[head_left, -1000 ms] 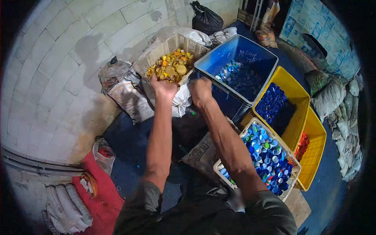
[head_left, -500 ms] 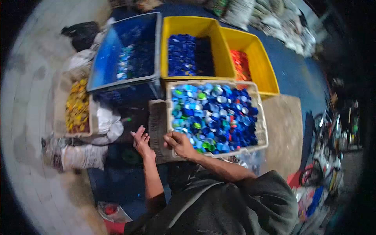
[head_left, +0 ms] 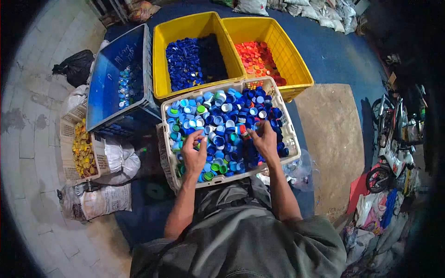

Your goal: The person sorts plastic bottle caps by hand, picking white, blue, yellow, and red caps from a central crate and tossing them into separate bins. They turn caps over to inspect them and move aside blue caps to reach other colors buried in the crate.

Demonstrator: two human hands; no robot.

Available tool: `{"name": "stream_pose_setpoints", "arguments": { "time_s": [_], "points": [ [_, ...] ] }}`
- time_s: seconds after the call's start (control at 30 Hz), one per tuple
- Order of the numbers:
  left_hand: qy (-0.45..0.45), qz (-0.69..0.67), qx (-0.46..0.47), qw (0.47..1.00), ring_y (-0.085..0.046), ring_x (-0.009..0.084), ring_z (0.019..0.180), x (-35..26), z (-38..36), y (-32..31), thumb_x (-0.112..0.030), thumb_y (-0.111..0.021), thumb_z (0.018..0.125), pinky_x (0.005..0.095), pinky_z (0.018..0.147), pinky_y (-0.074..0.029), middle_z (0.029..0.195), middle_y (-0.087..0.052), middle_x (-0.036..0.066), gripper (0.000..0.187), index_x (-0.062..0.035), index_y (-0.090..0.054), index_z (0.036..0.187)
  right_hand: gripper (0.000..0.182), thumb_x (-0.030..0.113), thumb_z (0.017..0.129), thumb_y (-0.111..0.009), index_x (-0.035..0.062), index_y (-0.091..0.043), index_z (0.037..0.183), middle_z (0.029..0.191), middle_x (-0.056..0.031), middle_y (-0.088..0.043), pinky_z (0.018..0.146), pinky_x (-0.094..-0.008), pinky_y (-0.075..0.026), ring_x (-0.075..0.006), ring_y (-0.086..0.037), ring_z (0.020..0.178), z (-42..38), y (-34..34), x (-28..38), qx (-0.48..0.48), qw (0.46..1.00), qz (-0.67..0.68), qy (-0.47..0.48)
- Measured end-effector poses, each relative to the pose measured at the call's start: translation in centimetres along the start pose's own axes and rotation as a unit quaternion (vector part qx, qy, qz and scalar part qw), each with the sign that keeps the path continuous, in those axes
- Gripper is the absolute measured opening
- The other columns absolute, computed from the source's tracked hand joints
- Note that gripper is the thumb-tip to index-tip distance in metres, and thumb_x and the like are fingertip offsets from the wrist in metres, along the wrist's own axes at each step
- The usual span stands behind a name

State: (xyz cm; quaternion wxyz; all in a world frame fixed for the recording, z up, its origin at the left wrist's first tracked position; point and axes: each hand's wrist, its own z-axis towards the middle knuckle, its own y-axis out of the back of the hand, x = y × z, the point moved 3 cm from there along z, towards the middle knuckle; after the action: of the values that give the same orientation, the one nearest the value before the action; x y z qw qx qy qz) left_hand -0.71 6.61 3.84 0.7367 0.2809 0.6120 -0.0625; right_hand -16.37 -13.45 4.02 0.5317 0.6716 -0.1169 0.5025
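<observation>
Caps (head_left: 227, 125), mostly blue with some green and white, fill a white basket (head_left: 290, 134) on the floor right in front of the person. Beyond it stand a blue crate (head_left: 109, 78) holding a few caps, a yellow crate (head_left: 162, 55) of dark blue caps and a second yellow crate (head_left: 292, 60) of red ones. A small basket (head_left: 65, 139) of yellow caps sits at the left. Left hand (head_left: 193, 153) and right hand (head_left: 265, 139) both rest in the caps, fingers curled among them; whether either grips one, I cannot tell.
</observation>
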Motion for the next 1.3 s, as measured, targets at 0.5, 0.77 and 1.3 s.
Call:
{"name": "stream_pose_setpoints", "arguments": {
  "time_s": [0.5, 0.77, 1.3],
  "points": [
    [-0.231, 0.192, 0.175, 0.938, -0.052, 0.0202, 0.081, -4.0, -2.5, -9.2, -0.009, -0.073, 0.073, 0.0356, 0.077, -0.040, 0.090, -0.070, -0.004, 0.044, -0.0094, -0.061, 0.116, 0.033, 0.015, 0.083, -0.069, -0.0011, -0.058, 0.110, 0.083, -0.0060, -0.067, 0.070, -0.0248, -0.046, -0.0121, -0.062, 0.076, 3.3, 1.2, -3.3, 0.061, 0.924, 0.354, -0.135],
    [-0.318, 0.235, 0.211, 0.894, -0.052, 0.0246, 0.098, -4.1, -0.4, -10.2, 0.000, -0.059, 0.073, 0.0399, 0.088, -0.036, 0.104, -0.069, 0.000, 0.054, -0.0106, -0.056, 0.126, 0.023, 0.009, 0.079, -0.054, 0.0022, -0.051, 0.101, 0.081, -0.0087, -0.056, 0.062, -0.0316, -0.050, -0.0251, -0.061, 0.072, -0.3, 6.3, -8.2, 0.006, 0.667, 0.678, -0.309],
    [-0.338, 0.304, 0.442, 0.773, -0.052, 0.0264, 0.111, -4.4, 2.6, -13.5, -0.012, -0.075, 0.069, 0.0446, 0.092, -0.033, 0.106, -0.067, 0.008, 0.051, -0.0128, -0.063, 0.119, 0.034, 0.027, 0.077, -0.073, 0.0037, -0.064, 0.099, 0.078, -0.0158, -0.064, 0.067, -0.0392, -0.050, -0.0272, -0.064, 0.075, -3.2, 4.4, -2.2, 0.231, 0.970, -0.012, -0.072]
  ]
}}
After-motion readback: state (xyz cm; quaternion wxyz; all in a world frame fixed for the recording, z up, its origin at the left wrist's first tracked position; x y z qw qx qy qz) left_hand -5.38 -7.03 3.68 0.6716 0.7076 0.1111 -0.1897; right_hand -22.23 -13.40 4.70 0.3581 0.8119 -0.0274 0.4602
